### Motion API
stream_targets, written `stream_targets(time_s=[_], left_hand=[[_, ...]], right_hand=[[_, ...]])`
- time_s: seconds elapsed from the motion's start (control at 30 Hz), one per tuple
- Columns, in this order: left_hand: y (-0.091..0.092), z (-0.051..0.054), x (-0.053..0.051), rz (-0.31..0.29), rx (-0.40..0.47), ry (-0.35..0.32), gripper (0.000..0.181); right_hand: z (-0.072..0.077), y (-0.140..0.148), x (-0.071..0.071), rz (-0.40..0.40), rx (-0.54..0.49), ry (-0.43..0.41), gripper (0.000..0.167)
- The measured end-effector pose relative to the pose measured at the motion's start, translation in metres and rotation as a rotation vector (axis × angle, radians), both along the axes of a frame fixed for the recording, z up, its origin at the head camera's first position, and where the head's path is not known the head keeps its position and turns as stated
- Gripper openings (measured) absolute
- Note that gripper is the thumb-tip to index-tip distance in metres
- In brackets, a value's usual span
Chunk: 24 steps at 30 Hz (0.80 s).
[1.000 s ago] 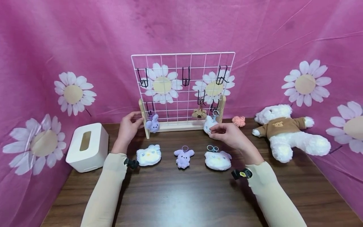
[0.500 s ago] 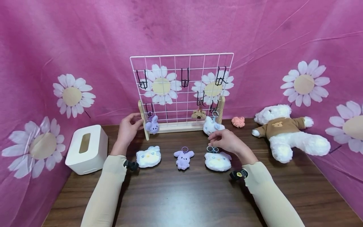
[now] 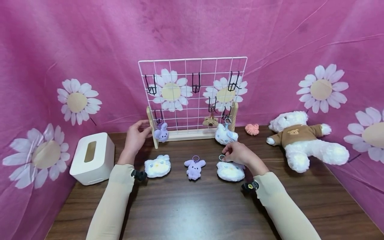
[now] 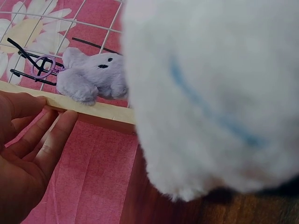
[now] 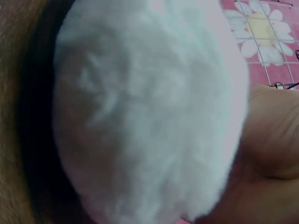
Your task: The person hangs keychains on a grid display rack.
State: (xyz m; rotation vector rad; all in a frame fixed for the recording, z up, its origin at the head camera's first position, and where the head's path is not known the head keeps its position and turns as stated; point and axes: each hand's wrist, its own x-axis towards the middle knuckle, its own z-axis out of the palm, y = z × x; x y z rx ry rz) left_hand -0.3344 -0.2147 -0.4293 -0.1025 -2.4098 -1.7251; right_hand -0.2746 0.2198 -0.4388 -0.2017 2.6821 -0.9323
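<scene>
Down from the hanging white plush (image 3: 222, 135) has come the right hand (image 3: 240, 154); a second ago its fingers were on that plush, which now hangs clear of them at the rack's lower right. From my end I see the hand over the top of the white cat plush (image 3: 230, 172) lying on the table (image 3: 180, 206), just beside its ring (image 3: 221, 158); I can't tell whether it pinches anything. Meanwhile the left hand (image 3: 135, 138) has stayed put, pinching the rack's wooden upright (image 3: 151, 128), near the hanging purple bunny (image 3: 162, 133).
</scene>
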Motion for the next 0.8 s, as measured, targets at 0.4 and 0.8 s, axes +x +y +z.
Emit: stream_targets(time_s=[0.4,0.8], left_hand=[[0.000,0.000,0.001,0.004,-0.014,0.000,0.038],[-0.001,0.001,0.000,0.008,-0.022,0.005,0.038]], right_hand=[[-0.013,-0.005,-0.001,-0.028,0.076,0.060,0.021],[-0.002,0.001,-0.003,0.005,0.071,0.038,0.020]])
